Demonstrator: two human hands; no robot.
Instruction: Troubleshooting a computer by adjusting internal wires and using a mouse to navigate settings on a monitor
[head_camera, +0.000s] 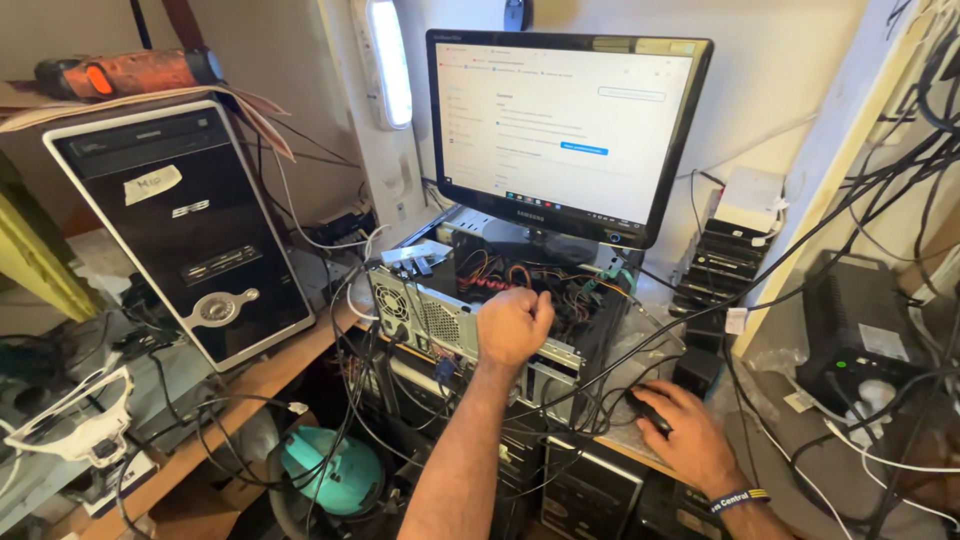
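An open desktop computer case (430, 320) lies on its side under a black monitor (565, 130) that shows a light settings window. My left hand (512, 325) reaches into the case from above, fingers curled among red and orange cables (500, 275); whether it grips one I cannot tell. My right hand (680, 425), with a dark wristband, rests on a black mouse (648, 408) at the case's right, on a clear plastic sheet.
A black tower PC (185, 230) leans at the left on a wooden shelf (250, 385). Stacked drives (725, 262) and a black power unit (860, 340) stand at the right. Tangled cables hang all around. A teal object (325, 470) sits below the shelf.
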